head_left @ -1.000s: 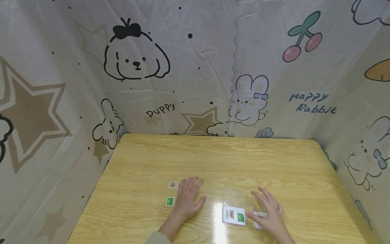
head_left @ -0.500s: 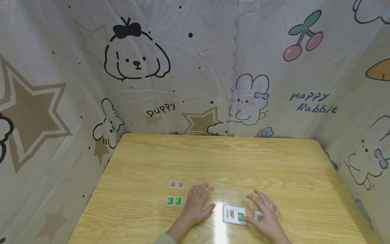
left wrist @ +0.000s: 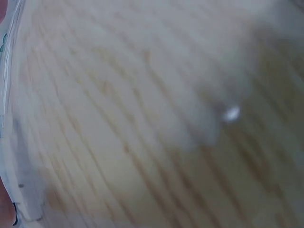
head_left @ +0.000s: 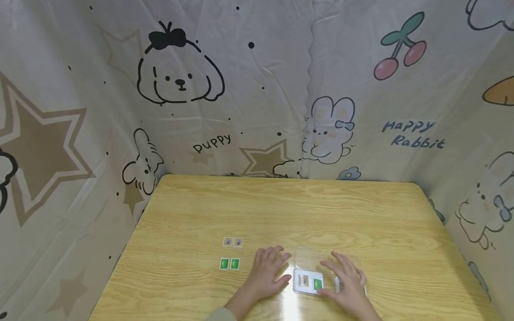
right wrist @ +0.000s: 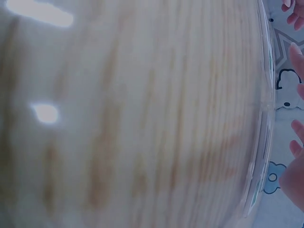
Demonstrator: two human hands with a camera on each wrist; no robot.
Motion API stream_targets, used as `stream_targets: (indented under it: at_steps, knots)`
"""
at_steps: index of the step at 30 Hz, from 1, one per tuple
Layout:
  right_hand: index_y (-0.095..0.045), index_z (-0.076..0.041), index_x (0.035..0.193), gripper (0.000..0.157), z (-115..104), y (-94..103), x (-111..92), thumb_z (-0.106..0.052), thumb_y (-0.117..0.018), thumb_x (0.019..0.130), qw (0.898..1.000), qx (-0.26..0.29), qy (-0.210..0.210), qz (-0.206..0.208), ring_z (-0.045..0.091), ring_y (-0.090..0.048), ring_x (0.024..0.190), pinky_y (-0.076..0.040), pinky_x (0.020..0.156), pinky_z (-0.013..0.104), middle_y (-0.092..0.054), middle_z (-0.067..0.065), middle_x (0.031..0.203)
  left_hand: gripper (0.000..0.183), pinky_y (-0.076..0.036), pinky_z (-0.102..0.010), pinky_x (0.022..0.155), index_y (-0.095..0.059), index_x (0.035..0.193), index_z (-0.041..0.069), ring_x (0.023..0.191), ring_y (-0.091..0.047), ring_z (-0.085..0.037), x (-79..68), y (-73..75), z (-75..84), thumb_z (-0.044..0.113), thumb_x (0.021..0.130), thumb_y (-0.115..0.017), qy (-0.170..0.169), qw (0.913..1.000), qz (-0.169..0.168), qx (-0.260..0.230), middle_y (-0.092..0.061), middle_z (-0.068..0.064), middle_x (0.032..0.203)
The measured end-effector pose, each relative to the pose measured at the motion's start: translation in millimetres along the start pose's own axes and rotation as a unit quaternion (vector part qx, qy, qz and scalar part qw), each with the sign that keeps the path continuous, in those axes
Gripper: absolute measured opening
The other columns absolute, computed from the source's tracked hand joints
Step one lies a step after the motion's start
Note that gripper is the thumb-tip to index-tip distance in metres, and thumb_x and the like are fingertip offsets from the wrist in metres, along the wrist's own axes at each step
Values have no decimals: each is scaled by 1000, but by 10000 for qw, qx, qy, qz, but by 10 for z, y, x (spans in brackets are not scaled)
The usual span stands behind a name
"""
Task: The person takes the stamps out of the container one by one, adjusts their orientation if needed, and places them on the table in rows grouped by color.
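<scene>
My left hand, its fingers spread and relaxed, hovers just left of a small hinged clear case. The case lies with its clear lid folded back. Inside it, on white, are a brownish stamp-like piece and a green one. My right hand is over a second case, mostly hiding it. Its thumb lies at the first case's right corner; whether it touches cannot be told. Neither hand visibly holds anything. In the right wrist view, fingers show at the right edge.
Two grey picture squares lie left of the left hand, with two green squares in a row nearer the person. The wooden table meets a printed curtain behind and at both sides.
My left hand has moved right, away from the small squares, uncovering them, toward the open case. My right hand has shifted slightly left, its thumb now at the first case's corner.
</scene>
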State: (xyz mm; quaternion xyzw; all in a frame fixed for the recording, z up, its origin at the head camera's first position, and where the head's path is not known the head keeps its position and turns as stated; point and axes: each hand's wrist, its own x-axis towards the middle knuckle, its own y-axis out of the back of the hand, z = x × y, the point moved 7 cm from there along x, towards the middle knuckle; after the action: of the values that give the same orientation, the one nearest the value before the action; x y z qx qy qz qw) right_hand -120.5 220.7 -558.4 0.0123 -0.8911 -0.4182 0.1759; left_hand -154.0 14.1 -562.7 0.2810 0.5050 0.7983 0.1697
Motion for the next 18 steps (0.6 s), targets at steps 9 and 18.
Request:
stream_targets:
  at_steps: [9, 18]
  knots:
    - [-58, -20, 117, 68, -42, -30, -13, -46, -78, 57, 9995, -297, 109, -72, 46, -27, 120, -14, 80, 72, -37, 19, 135, 47, -26, -53, 99, -43, 130, 27, 122, -35, -24, -3, -55, 107, 48, 88, -45, -95, 9997, -136, 184, -38, -3, 135]
    - [-60, -21, 114, 65, -44, -53, -37, -48, -76, 57, 9993, -334, 121, -94, 46, -27, 120, -14, 81, 71, -37, 19, 135, 48, -24, -54, 101, -41, 132, 28, 124, -32, -23, -26, -115, 160, 49, 89, -41, -19, 9992, -367, 179, -36, -2, 137]
